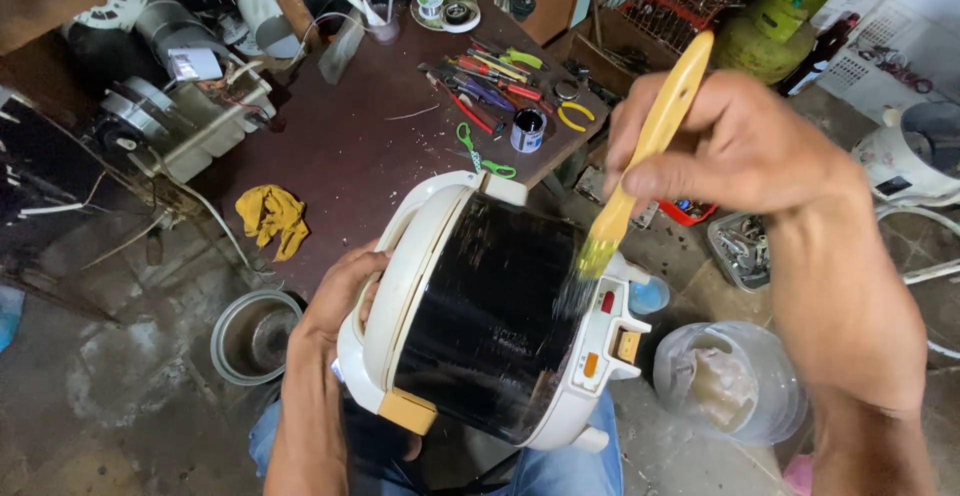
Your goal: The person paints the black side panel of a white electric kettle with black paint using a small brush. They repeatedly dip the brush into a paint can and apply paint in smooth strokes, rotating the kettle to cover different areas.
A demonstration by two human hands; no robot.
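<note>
Brush (640, 161) pinched in right hand (735, 146) slants down-left, bristles touching cooker (490, 326); left hand (340, 301) grips its rim.

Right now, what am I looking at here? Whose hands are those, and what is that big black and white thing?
This one picture comes from a camera on a person's head, looking down at their own hands. The left hand steadies a rice cooker, white with a shiny black side, resting on their lap. The right hand holds a paintbrush with a yellow handle, its bristles on the black part. Behind is a dark workbench with a yellow rag, green-handled scissors, pliers and a small tin.
</note>
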